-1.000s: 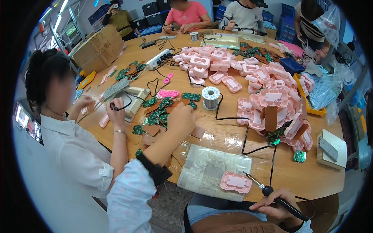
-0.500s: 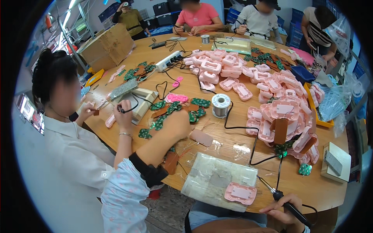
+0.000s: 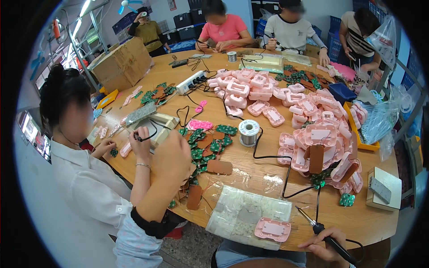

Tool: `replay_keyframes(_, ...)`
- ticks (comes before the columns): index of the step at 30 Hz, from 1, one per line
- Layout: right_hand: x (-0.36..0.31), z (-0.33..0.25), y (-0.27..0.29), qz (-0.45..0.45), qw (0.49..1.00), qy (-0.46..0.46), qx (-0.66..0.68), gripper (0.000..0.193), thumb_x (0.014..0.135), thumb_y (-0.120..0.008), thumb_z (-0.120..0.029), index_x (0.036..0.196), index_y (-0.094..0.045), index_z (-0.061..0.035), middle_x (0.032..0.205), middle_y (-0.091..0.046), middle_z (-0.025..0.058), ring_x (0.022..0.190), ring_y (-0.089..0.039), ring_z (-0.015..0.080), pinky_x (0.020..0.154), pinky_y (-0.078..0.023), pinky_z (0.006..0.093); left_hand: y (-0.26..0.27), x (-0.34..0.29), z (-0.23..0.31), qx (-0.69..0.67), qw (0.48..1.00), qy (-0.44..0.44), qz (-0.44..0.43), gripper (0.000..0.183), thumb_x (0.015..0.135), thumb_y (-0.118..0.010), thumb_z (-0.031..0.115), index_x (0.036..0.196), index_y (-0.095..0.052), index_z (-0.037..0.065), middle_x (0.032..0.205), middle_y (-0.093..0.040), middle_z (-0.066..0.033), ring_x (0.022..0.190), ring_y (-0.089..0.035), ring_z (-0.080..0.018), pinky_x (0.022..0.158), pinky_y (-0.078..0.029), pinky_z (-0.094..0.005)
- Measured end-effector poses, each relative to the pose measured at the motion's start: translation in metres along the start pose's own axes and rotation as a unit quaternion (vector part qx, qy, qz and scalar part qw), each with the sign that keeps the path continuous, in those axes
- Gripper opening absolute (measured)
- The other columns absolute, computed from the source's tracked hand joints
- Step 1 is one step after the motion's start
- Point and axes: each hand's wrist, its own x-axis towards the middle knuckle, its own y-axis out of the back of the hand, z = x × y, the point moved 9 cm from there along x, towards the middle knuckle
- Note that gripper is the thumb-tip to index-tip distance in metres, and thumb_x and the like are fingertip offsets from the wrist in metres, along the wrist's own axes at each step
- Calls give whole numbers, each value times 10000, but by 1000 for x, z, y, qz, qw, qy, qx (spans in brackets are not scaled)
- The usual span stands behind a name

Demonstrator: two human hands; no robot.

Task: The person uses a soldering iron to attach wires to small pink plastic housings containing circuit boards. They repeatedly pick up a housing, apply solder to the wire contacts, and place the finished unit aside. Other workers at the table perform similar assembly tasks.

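My left hand (image 3: 172, 156) is raised beside the pile of green circuit boards (image 3: 196, 138). Its fingers are smeared by motion, so whether they hold anything does not show. In my right hand (image 3: 328, 244) is a soldering iron (image 3: 318, 228), its bare metal tip pointing up and left over the tabletop. Left of that tip, a pink plastic shell (image 3: 272, 229) rests on the near right corner of a worn, pale work mat (image 3: 232, 210). A brown board (image 3: 219, 167) lies flat between the mat and the green pile.
A solder spool (image 3: 249, 133) stands mid-table beside a black cord. Many pink shells (image 3: 319, 134) are heaped to the right. A small block stand (image 3: 384, 190) sits at the right edge. On my left, a co-worker (image 3: 85, 178) handles an iron near a wooden frame (image 3: 163, 129).
My left hand has moved left and back from the green boards' right part and is raised higher. My right hand keeps hold of the soldering iron almost unmoved. The view has shifted slightly.
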Motion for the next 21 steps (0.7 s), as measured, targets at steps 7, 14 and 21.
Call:
replay_keyframes(7,13,-15,9,102,990,61,71,402,745,-690,89,977,-390,-44,957,-636,283,898,-662,288,771,-549,364,48,-76,74,-295,943,-12,-152,55,771,-653,13,800,-606,20,641,-592,-78,527,-570,-169,482,-433,-267)
replay_keyframes(14,44,-30,4,137,983,30,121,468,756,-681,65,1005,-320,-99,1085,-593,298,987,-632,272,806,-540,329,65,-137,134,-341,916,-114,-178,78,783,-686,29,846,-647,3,653,-599,-57,520,-530,-126,501,-412,-242)
replay_keyframes(21,53,-38,5,134,987,67,64,392,780,-653,95,974,-355,-70,998,-625,245,940,-648,240,789,-546,319,71,-148,134,-364,913,-137,-125,120,741,-692,-35,820,-616,13,604,-542,-68,458,-478,-145,441,-373,-259)
